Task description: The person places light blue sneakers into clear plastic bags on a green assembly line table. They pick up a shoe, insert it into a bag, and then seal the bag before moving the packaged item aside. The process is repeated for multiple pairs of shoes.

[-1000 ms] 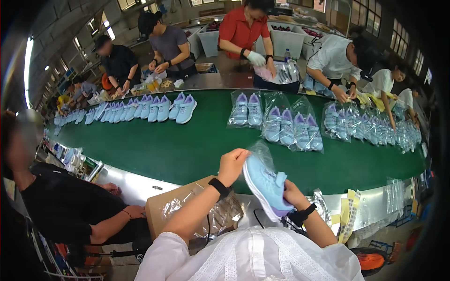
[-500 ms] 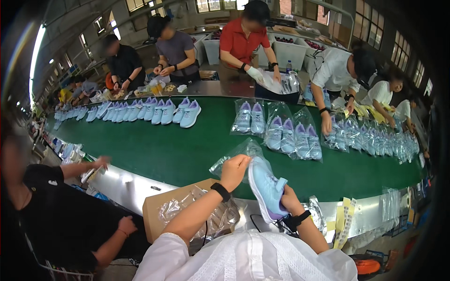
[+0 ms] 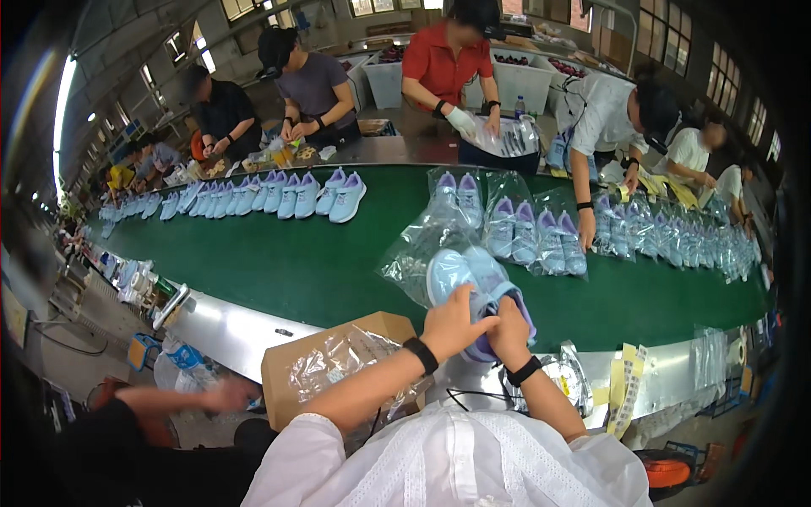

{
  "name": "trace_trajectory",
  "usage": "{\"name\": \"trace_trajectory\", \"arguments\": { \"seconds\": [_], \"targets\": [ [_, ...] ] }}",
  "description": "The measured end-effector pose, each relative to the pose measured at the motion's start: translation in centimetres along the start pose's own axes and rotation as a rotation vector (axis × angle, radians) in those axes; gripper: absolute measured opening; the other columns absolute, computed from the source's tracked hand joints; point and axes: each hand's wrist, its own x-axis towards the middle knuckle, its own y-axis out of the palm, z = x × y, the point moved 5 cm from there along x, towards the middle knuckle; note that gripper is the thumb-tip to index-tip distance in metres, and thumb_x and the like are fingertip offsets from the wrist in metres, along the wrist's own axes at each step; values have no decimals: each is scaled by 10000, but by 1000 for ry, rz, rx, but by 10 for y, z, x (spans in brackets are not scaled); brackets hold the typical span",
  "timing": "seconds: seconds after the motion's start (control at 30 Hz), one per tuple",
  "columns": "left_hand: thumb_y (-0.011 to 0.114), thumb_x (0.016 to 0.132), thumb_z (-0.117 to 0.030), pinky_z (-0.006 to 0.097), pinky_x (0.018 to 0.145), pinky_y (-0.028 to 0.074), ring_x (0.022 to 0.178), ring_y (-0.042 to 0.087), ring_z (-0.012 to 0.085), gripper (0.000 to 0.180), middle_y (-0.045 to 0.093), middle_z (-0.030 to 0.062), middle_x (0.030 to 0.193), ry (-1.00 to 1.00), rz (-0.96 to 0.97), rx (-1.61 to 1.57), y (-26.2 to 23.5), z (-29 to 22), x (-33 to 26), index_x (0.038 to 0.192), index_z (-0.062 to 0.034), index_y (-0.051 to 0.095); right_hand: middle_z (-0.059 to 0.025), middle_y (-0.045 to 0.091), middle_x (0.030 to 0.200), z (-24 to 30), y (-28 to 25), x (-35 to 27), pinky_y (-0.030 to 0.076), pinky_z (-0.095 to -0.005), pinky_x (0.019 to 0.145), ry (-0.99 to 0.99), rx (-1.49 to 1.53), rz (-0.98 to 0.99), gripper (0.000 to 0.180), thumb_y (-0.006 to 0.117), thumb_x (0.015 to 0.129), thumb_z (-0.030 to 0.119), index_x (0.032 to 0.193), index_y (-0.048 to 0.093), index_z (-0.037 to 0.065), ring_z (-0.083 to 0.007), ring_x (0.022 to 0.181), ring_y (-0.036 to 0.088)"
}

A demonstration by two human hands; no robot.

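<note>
A pair of light blue sneakers (image 3: 466,275) with lilac linings is between my hands, toes pointing away from me over the near edge of the green belt. Around their toe ends lies a clear plastic bag (image 3: 407,260), spread out toward the far left. My left hand (image 3: 457,325) is closed on the left side of the pair. With its fingers at the heel openings, my right hand (image 3: 509,328) grips the shoes from the right. Some fingertips are hidden by the shoes.
A cardboard box (image 3: 283,372) of clear bags stands left of my hands. Bagged sneakers (image 3: 514,230) line the green belt (image 3: 279,253) beyond; unbagged ones (image 3: 342,198) stand far left. Yellow label strips (image 3: 625,389) hang at right. Co-workers stand opposite; another person's blurred arm (image 3: 194,399) is at left.
The shoe in my hands has tilted forward, and two shoes now show side by side, toes in the bag. My left hand has come back onto the shoes. The person at left has moved lower.
</note>
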Motion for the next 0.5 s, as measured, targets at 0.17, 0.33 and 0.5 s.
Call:
{"name": "trace_trajectory", "arguments": {
  "seconds": [0.17, 0.33, 0.5],
  "targets": [
    [631, 741, -443, 414, 638, 489, 746, 620, 331, 495, 632, 156, 760, 8, 192, 209, -8, 15, 17, 1017, -42, 540, -116, 513, 838, 31, -18, 9, 486, -394, 599, -75, -63, -41, 279, 625, 646, 61, 870, 460, 43, -301, 814, 549],
    [555, 815, -281, 397, 548, 447, 632, 590, 330, 272, 617, 139, 714, -89, 244, -444, -12, 38, 31, 758, -17, 587, -93, 498, 812, 39, -14, 7, 490, -347, 568, -166, -147, -51, 167, 568, 686, 72, 823, 474, 56, -254, 783, 549],
    [500, 858, -264, 456, 533, 430, 624, 567, 374, 270, 586, 182, 673, 161, -66, -43, -12, 15, 51, 710, -41, 536, -82, 511, 828, 65, -4, -1, 475, -329, 528, -368, -205, -28, 147, 547, 722, 122, 856, 519, 67, -223, 775, 554]
  ]
}}
